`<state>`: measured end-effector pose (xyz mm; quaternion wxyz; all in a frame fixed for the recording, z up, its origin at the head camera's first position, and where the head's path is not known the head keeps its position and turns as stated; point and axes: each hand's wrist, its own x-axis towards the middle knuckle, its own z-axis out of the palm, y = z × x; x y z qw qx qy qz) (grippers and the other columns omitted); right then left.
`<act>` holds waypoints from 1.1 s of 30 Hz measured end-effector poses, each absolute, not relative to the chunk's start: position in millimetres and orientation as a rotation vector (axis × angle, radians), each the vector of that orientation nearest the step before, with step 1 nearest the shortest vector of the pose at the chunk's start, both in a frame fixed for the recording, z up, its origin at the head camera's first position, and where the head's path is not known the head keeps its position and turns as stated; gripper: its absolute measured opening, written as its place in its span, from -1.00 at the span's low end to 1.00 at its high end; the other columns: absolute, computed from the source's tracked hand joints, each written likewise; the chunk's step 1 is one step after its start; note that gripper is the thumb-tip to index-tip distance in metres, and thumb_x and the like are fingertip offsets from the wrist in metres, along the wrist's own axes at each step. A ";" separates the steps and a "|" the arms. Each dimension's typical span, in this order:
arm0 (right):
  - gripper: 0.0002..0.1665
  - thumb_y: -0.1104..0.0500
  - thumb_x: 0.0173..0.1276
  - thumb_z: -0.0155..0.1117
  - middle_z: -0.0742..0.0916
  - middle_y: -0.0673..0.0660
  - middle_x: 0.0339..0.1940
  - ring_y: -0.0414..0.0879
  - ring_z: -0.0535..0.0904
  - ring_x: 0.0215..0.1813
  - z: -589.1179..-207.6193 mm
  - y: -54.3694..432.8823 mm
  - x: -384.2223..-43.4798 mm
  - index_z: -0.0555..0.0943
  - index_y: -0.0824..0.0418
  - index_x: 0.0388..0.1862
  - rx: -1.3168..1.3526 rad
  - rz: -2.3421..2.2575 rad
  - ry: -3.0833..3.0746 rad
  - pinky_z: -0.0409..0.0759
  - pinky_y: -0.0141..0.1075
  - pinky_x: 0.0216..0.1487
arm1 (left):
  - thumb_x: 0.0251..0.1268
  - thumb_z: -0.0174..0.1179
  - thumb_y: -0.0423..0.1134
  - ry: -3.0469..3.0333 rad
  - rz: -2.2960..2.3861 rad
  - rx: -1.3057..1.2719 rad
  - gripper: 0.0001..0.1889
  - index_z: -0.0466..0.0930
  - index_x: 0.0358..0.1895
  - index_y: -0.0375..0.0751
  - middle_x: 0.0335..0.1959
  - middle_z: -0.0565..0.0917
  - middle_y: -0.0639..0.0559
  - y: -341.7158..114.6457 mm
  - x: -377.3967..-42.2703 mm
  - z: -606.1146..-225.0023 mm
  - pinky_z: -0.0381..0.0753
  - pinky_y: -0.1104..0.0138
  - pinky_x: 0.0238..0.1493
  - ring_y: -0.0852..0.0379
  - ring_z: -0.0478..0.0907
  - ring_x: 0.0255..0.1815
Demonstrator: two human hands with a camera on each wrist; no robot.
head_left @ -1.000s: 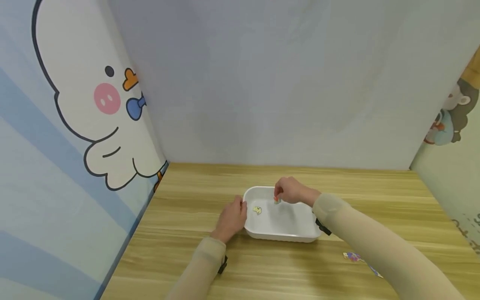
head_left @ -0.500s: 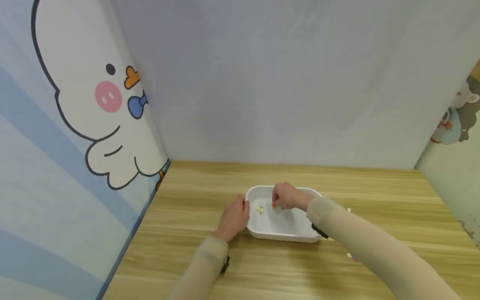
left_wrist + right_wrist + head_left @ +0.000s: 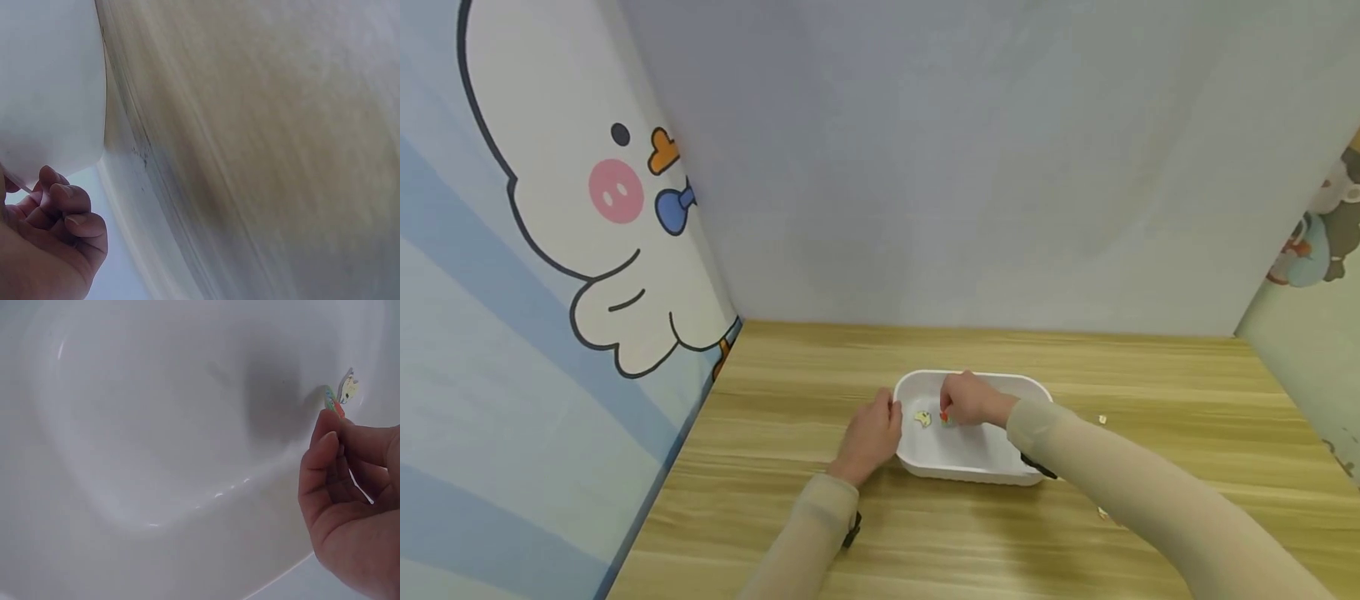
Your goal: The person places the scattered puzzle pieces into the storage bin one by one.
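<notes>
A white plastic tray point(image 3: 958, 477) with rounded corners stands on the wooden table. My left hand point(image 3: 868, 433) grips its left rim, thumb and curled fingers at the edge; in the left wrist view, the hand point(image 3: 53, 231) shows at the tray wall point(image 3: 50, 81). Inside the tray, my right hand point(image 3: 968, 398) pinches a small flat piece point(image 3: 332, 402), green and orange-red, between thumb and fingertips, low over the tray floor. Just left of that lies a small pale-yellow flat piece point(image 3: 922, 418) with a dark mark. Much of the pinched piece is hidden behind the fingers.
On the table to the right, beyond the tray, lies a tiny pale piece point(image 3: 1102, 419). Another small piece point(image 3: 1102, 512) is partly covered by the right sleeve point(image 3: 1120, 467). A grey backdrop point(image 3: 970, 167) rises behind the table point(image 3: 805, 358).
My right hand has moved a little left and down into the tray, bringing the pinched piece nearer the yellow one. My left hand stays on the rim; the head view has shifted slightly.
</notes>
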<state>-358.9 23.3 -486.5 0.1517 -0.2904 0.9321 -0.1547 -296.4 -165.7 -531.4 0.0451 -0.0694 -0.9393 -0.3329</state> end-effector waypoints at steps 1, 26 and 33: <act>-0.91 0.38 0.18 0.32 0.62 -0.01 -0.54 -0.12 0.46 -0.47 -486.6 22.8 -358.7 0.66 0.24 -0.48 -0.836 -0.446 2.684 0.46 -0.20 -0.21 | 0.50 -0.12 -0.18 -2.866 -1.015 -0.214 -0.82 0.39 -0.21 -0.19 -0.55 0.44 0.04 -165.9 -296.4 -531.3 0.40 0.32 -0.60 0.15 0.40 -0.58; -0.92 0.44 0.14 0.27 0.59 0.04 -0.54 -0.09 0.47 -0.45 -494.9 19.4 -358.8 0.60 0.30 -0.47 -0.785 -0.463 2.741 0.49 -0.27 -0.39 | 0.50 -0.11 -0.16 -2.864 -1.010 -0.225 -0.82 0.38 -0.24 -0.17 -0.55 0.44 0.07 -166.9 -296.8 -533.2 0.40 0.33 -0.62 0.17 0.41 -0.58; -0.92 0.41 0.17 0.28 0.59 0.04 -0.52 -0.07 0.46 -0.40 -494.8 19.1 -360.6 0.60 0.27 -0.46 -0.756 -0.439 2.762 0.49 -0.25 -0.34 | 0.50 -0.10 -0.16 -2.869 -1.001 -0.225 -0.82 0.38 -0.24 -0.17 -0.55 0.44 0.06 -167.2 -296.7 -530.9 0.40 0.33 -0.61 0.16 0.41 -0.58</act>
